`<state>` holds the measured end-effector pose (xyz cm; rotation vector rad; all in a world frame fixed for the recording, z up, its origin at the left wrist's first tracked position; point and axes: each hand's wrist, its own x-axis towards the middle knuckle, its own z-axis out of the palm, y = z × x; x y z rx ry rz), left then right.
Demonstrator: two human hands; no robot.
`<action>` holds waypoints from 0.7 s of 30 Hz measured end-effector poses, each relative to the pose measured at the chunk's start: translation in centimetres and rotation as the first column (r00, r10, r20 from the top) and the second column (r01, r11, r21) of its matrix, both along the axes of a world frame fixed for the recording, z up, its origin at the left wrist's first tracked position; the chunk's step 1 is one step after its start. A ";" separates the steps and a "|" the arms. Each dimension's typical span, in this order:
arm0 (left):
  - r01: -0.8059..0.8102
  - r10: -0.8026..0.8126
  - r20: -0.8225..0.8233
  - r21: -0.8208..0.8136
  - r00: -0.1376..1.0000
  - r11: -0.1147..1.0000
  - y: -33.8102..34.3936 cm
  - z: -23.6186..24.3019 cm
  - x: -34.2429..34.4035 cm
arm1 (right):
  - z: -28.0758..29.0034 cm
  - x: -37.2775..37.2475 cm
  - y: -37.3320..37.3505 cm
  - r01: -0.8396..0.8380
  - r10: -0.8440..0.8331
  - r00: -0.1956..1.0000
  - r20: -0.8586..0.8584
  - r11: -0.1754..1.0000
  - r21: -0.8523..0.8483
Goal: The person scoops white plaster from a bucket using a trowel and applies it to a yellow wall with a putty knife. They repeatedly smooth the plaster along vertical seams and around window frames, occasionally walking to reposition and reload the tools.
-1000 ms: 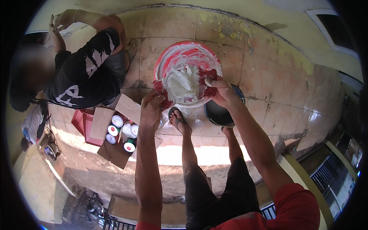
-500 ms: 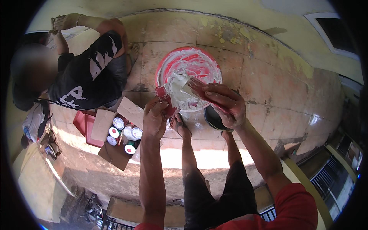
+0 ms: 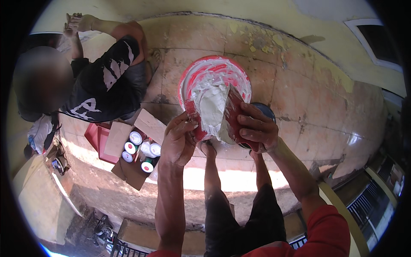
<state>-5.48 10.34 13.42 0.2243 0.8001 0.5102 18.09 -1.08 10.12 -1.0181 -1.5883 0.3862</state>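
Closed around a red putty spreader point(image 3: 193, 112), my left hand point(image 3: 179, 139) is at the near left of a round red basin point(image 3: 244, 77). My right hand point(image 3: 260, 130) grips another red spreader point(image 3: 233, 118), its face tilted inward and smeared with white. A thick mass of white putty point(image 3: 212, 105) lies between the two spreaders, above the basin's near side. Which of them bears its weight I cannot tell. Streaks of the same putty coat the basin's inside, and its near rim is hidden behind the putty and spreaders.
An open cardboard box point(image 3: 130, 174) of several cans stands on the left, beside red trays point(image 3: 105, 147). Beyond it a person in black point(image 3: 102, 92) sits on the tiled floor. A dark bucket point(image 3: 266, 110) shows partly behind my right hand. Yellow paint flakes point(image 3: 278, 40) lie near the wall.
The right spreader has turned from slanting across the putty to standing along its right side. Both hands have come closer together, and the putty now sits between the two spreaders.
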 end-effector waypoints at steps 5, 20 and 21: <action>-0.051 0.053 -0.036 0.030 0.998 0.998 0.2 0.0 -0.5 | -3.5 0.2 -1.2 0.076 -0.074 0.997 0.027 0.994 -0.082; 0.018 -0.013 -0.067 0.081 0.998 0.997 -0.1 -0.9 -0.3 | 0.1 0.5 0.6 0.060 -0.193 0.945 -0.264 0.896 -0.439; 0.014 -0.009 -0.054 0.076 0.999 0.997 -0.1 -0.8 -0.3 | -0.1 0.2 0.2 0.035 -0.137 0.967 -0.216 0.908 -0.418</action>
